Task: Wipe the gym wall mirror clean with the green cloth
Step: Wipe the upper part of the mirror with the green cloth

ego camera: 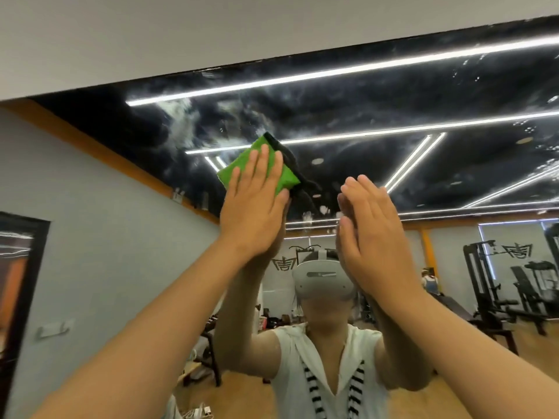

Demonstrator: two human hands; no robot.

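Left fingers [263, 160] flat atop green cloth [259, 145] against the mirror [393, 95]

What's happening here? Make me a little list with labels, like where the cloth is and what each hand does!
place: gym, reflected in the wall mirror
cloth: green cloth, flat against the glass, high up
left hand: left hand presses the cloth with straight fingers
right hand: right hand flat, fingers straight, holds nothing, close against the glass
dirt: whitish smears up and left of the cloth
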